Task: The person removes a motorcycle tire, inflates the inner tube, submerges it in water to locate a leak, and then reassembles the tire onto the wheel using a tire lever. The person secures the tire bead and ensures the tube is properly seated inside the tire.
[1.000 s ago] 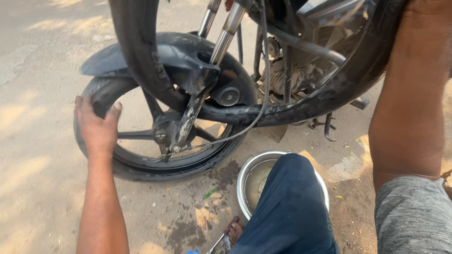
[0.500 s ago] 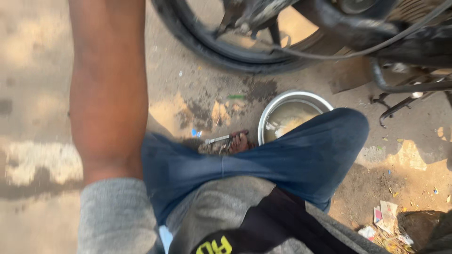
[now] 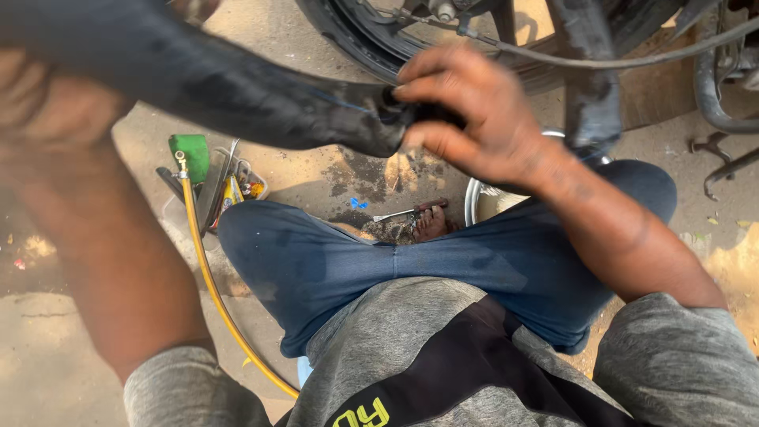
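**A:** What is happening here? A person sitting on the ground is working a black inner tube (image 3: 237,91) beside a motorcycle wheel (image 3: 371,43). The right hand (image 3: 474,111) is pinching the tube at its valve end, fingers closed round it. The tube is stretching across the frame above the lap, clear of the ground.

**B:** And the left hand (image 3: 47,95)?

**A:** It is sitting blurred behind the tube at the left edge; whether it is gripping or merely propping the tube, I cannot tell.

**B:** Which step, by your reading?

**A:** Looks like the tube is being handled off the wheel, around the valve. The next move is calling for a firm pinch at the valve and slack kept in the rubber.

**B:** What is lying around?

**A:** A steel bowl (image 3: 484,204) is showing behind the knee, a yellow hose (image 3: 207,277) is running past a tool tray (image 3: 225,186).

**B:** Against half a second ago?

**A:** Then no tube or right hand was showing, only the left forearm; now both are filling the top.
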Demonstrator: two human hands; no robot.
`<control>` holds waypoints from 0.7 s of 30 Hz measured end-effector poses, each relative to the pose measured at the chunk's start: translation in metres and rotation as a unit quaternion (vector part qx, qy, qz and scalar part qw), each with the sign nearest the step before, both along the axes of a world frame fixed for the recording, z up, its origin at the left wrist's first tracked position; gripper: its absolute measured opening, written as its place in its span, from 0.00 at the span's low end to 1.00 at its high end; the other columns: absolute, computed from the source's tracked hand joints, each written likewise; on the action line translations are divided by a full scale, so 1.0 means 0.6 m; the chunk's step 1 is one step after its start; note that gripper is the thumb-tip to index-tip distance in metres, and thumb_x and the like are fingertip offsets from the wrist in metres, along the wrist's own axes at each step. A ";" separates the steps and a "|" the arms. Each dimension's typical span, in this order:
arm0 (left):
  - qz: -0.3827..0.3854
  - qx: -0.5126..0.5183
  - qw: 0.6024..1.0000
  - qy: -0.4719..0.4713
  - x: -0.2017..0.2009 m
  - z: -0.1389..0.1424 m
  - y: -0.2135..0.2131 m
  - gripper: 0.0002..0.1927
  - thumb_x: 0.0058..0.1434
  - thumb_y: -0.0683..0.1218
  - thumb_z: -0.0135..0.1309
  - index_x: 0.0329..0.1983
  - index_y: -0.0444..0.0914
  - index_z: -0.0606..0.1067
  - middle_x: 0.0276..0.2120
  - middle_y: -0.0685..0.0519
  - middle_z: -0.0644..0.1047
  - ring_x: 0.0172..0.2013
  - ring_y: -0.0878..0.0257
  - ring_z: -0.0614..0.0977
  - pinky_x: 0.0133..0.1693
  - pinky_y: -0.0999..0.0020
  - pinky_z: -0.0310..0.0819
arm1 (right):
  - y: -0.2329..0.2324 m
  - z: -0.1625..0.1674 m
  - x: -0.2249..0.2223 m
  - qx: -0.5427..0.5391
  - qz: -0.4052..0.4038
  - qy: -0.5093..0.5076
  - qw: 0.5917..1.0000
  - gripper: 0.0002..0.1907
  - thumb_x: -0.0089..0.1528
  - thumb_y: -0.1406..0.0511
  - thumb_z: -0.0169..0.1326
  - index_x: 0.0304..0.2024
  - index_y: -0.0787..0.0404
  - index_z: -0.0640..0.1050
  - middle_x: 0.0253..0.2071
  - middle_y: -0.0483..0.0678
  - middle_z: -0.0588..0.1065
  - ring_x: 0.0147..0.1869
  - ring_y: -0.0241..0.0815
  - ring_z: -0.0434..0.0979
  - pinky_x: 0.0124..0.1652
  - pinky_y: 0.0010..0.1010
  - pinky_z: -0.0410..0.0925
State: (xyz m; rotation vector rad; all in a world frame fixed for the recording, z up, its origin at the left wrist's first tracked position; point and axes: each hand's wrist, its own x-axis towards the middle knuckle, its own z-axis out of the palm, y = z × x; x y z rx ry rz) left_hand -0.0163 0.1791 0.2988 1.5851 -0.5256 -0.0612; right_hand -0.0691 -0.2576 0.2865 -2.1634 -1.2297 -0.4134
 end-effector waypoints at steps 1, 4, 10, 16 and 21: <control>0.001 0.025 1.000 0.004 -0.014 -0.006 0.009 0.37 0.64 0.66 0.56 0.61 0.31 0.71 0.51 0.42 0.76 0.50 0.49 0.79 0.56 0.51 0.76 | -0.031 0.010 0.018 -0.023 -0.086 -0.030 0.996 0.20 0.71 0.53 0.63 0.54 0.61 0.78 0.53 0.52 0.76 0.58 0.50 0.78 0.57 0.39 0.72; 0.005 0.071 0.997 0.009 -0.045 -0.013 0.033 0.36 0.64 0.65 0.58 0.59 0.31 0.72 0.49 0.42 0.77 0.48 0.48 0.80 0.54 0.52 0.77 | -0.112 0.013 0.082 -0.250 -0.464 0.142 0.838 0.17 0.74 0.51 0.57 0.53 0.56 0.80 0.43 0.55 0.80 0.47 0.52 0.80 0.50 0.44 0.71; 0.035 0.105 0.994 -0.002 -0.021 0.011 0.043 0.34 0.63 0.63 0.62 0.57 0.31 0.74 0.46 0.42 0.78 0.45 0.48 0.81 0.51 0.54 0.78 | -0.248 -0.147 0.199 -0.181 -0.459 0.070 0.867 0.31 0.64 0.55 0.71 0.54 0.74 0.77 0.41 0.66 0.80 0.43 0.62 0.81 0.43 0.49 0.73; 0.093 0.084 0.992 -0.023 0.044 0.036 0.065 0.32 0.62 0.61 0.66 0.54 0.30 0.76 0.43 0.41 0.79 0.41 0.48 0.83 0.48 0.55 0.79 | -0.282 -0.270 0.293 0.045 -0.442 0.343 0.827 0.25 0.71 0.58 0.61 0.58 0.74 0.76 0.50 0.65 0.81 0.39 0.46 0.85 0.40 0.35 0.74; 0.195 0.296 0.933 -0.057 0.061 0.076 0.054 0.31 0.61 0.60 0.70 0.52 0.30 0.77 0.41 0.41 0.80 0.38 0.48 0.84 0.45 0.56 0.80 | -0.248 -0.234 0.262 0.453 -0.420 0.356 0.701 0.18 0.63 0.65 0.53 0.53 0.68 0.71 0.47 0.59 0.82 0.28 0.50 0.84 0.22 0.40 0.76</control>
